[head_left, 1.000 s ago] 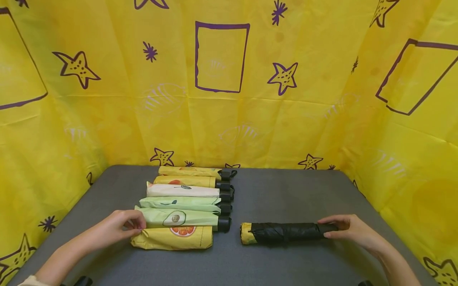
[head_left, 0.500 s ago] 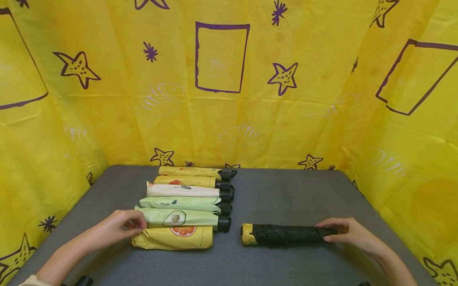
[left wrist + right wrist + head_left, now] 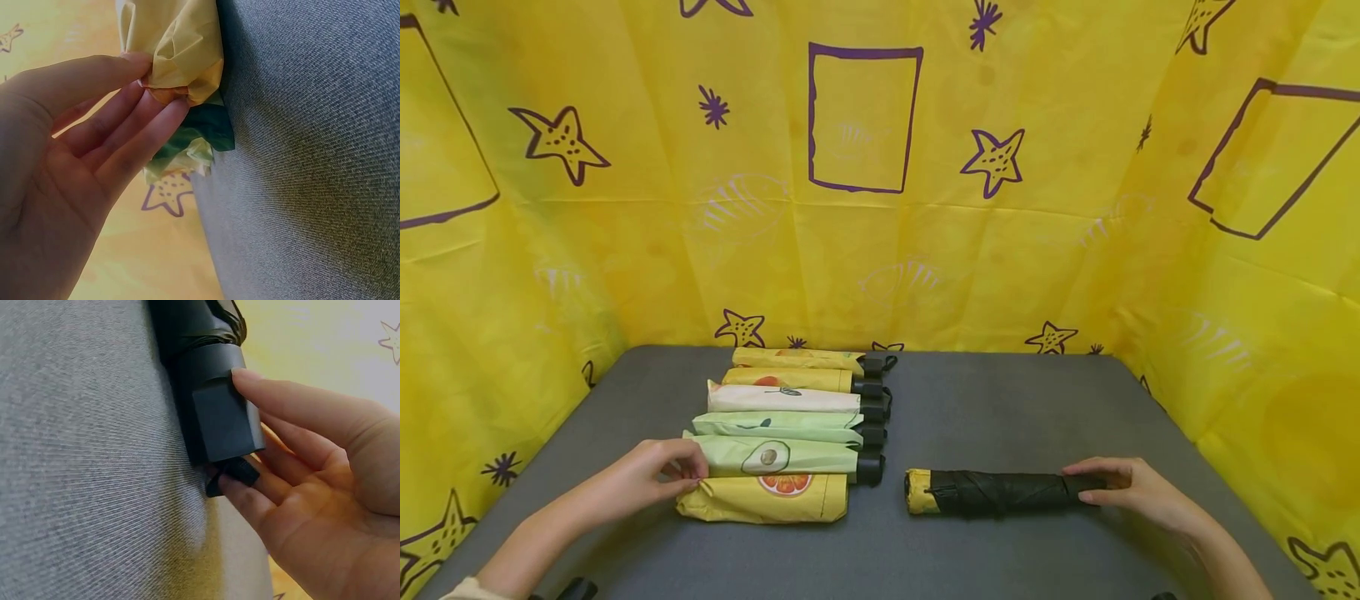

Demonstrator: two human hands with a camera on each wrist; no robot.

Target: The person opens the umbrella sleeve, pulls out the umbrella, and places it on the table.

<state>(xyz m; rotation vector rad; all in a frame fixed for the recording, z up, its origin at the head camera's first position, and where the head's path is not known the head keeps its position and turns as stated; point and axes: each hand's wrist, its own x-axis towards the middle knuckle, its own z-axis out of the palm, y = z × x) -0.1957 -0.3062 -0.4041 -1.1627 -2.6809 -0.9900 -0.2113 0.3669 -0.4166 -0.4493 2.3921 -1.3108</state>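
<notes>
My left hand (image 3: 658, 473) pinches the left end of a yellow umbrella sleeve (image 3: 767, 504) printed with an orange slice, lying nearest me on the table. In the left wrist view, thumb and fingertips hold the crumpled end of the sleeve (image 3: 187, 47). No handle shows at its right end. On the right lies a folded black umbrella (image 3: 1007, 492) with a yellow tip pointing left. My right hand (image 3: 1131, 487) grips its handle; the right wrist view has the thumb on the side of the black handle (image 3: 225, 419) and a finger by the strap (image 3: 236, 475).
Behind the sleeve, several sleeved folding umbrellas lie in a row, handles to the right: an avocado-print one (image 3: 722, 456), a pale green one (image 3: 722, 423), a cream one (image 3: 820, 402) and yellow ones. A yellow curtain (image 3: 880, 250) surrounds the grey table (image 3: 1000, 408).
The black umbrella has turned slightly in my right hand since a second ago, its folds lying differently. My left hand and the sleeve have hardly moved.
</notes>
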